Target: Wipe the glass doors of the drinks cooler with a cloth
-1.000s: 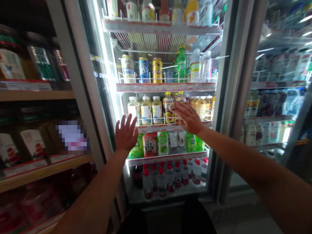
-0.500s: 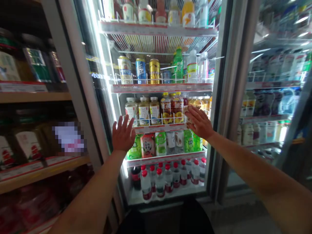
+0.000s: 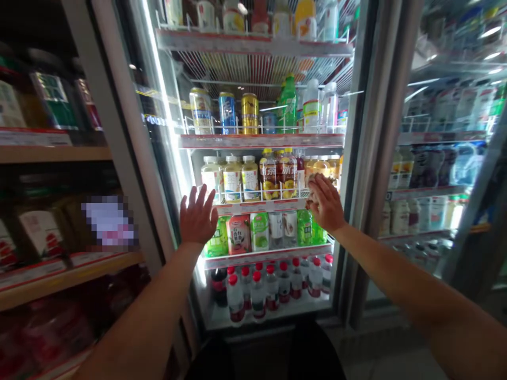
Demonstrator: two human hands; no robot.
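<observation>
My left hand is spread with its fingers up, at the left side of the lit drinks fridge's glass door. It looks flat against the glass and holds nothing. A crumpled, pale brownish cloth is bunched under my right hand, whose fingers press it toward the glass at the right. Behind that hand, juice bottles are partly covered. Tea bottles with yellow caps stand inside, between my hands.
A metal door frame runs upright at the right, beside another drinks fridge. On the left, wooden shelves carry large bottles. Red-capped water bottles fill the fridge's bottom, and drink cans stand higher up.
My right hand has shifted slightly right with the cloth, and more of the cloth shows. My left hand keeps its place on the glass. The view has moved a little.
</observation>
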